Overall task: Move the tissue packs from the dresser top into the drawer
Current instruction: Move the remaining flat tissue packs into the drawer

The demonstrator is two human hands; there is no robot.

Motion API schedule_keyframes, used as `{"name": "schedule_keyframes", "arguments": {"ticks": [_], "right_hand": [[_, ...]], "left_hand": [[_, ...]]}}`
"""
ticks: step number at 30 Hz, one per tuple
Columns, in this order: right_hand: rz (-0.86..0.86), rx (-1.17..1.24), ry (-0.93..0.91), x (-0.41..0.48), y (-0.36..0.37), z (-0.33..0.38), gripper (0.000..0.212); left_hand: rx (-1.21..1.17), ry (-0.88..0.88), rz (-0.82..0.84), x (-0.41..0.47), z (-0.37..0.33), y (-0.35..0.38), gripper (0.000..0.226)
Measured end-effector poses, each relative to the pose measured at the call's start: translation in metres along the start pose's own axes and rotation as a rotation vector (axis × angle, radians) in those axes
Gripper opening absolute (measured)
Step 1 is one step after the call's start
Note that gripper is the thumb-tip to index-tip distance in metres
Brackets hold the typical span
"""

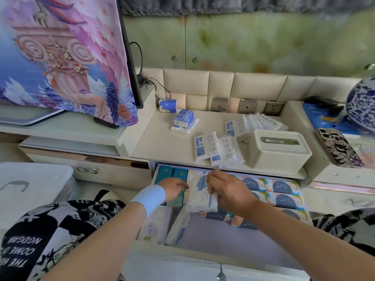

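Note:
The drawer (233,258) stands pulled out below the dresser top (162,142), with several tissue packs lying in rows inside. Over the drawer's left half, my right hand (229,191) grips a white soft tissue pack (199,196) with a blue mark. My left hand (172,189), with a white wristband, touches that pack's left edge; its fingers are partly hidden. On the dresser top lie several white-and-blue flat packs (207,146), a fanned row of packs (255,123), a small blue stack (183,118) and one blue pack (167,105) at the back.
A cream tissue box (278,151) sits on the dresser top at the right. A covered screen (60,57) stands at the left, a blue-and-white vase (363,104) and a patterned phone (338,150) at the right. A white bin (32,183) is at the lower left.

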State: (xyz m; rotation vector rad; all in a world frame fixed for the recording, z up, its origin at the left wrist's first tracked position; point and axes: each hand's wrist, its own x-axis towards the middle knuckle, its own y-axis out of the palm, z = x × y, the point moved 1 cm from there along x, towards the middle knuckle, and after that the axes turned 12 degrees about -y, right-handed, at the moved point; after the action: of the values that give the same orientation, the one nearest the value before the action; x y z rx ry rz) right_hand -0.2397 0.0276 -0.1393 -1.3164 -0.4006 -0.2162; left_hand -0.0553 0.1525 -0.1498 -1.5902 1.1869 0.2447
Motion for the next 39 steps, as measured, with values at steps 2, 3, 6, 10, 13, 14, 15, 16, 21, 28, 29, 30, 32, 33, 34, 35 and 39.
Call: {"name": "schedule_keyframes", "arguments": {"ticks": [2, 3, 6, 10, 13, 14, 15, 16, 21, 28, 29, 30, 32, 33, 34, 35, 39], "right_hand": [[0.005, 0.015, -0.016, 0.001, 0.003, -0.002, 0.034], [0.005, 0.026, -0.018, 0.002, 0.006, -0.003, 0.033], [0.002, 0.080, -0.022, 0.003, 0.011, -0.005, 0.034], [0.123, 0.234, 0.152, 0.010, 0.012, -0.009, 0.048], [0.313, 0.564, 0.578, 0.009, 0.014, -0.014, 0.064], [0.323, 0.701, 0.711, 0.011, 0.014, -0.013, 0.064], [0.283, 0.811, 0.832, 0.014, 0.011, -0.012, 0.061], [0.227, 0.890, 0.952, 0.016, 0.004, -0.010, 0.053], [0.203, 1.240, 1.213, 0.015, -0.017, -0.002, 0.031], [0.159, 1.125, 1.226, -0.001, -0.002, -0.017, 0.063], [0.169, 1.045, 1.248, -0.004, -0.004, -0.021, 0.061], [0.186, 1.016, 1.261, -0.006, -0.007, -0.023, 0.054], [0.243, 0.981, 1.274, -0.012, -0.014, -0.025, 0.034], [0.290, 0.952, 1.273, -0.014, -0.018, -0.026, 0.027], [0.342, 0.928, 1.259, -0.016, -0.021, -0.026, 0.024], [0.383, 0.906, 1.249, -0.017, -0.024, -0.027, 0.023], [0.495, 0.851, 1.218, -0.020, -0.028, -0.029, 0.026]], "left_hand": [[-0.559, -0.061, 0.095, -0.001, -0.004, -0.007, 0.032], [-0.746, -0.077, 0.170, -0.002, -0.005, -0.008, 0.031], [-0.768, -0.043, 0.211, -0.003, -0.002, -0.004, 0.037], [-0.835, -0.007, 0.241, -0.003, 0.001, -0.003, 0.041], [-0.793, 0.027, 0.245, -0.002, -0.001, -0.001, 0.042], [-0.762, 0.033, 0.231, -0.004, -0.004, 0.000, 0.043], [-0.747, 0.042, 0.222, -0.006, -0.007, 0.001, 0.044], [-0.728, 0.046, 0.211, -0.007, -0.011, 0.002, 0.044], [-0.701, 0.076, 0.253, -0.012, -0.036, 0.011, 0.043], [-0.659, 0.056, 0.389, -0.007, -0.059, 0.031, 0.029], [-0.423, 0.062, 0.285, -0.005, -0.060, 0.036, 0.030], [-0.136, 0.087, 0.183, -0.002, -0.061, 0.042, 0.033], [0.400, 0.180, 0.113, 0.001, -0.063, 0.061, 0.041], [0.594, 0.213, 0.138, 0.001, -0.063, 0.073, 0.044], [0.735, 0.226, 0.183, 0.001, -0.064, 0.084, 0.046], [0.868, 0.229, 0.224, 0.002, -0.064, 0.094, 0.047], [1.403, 0.220, 0.247, 0.005, -0.062, 0.118, 0.056]]}}
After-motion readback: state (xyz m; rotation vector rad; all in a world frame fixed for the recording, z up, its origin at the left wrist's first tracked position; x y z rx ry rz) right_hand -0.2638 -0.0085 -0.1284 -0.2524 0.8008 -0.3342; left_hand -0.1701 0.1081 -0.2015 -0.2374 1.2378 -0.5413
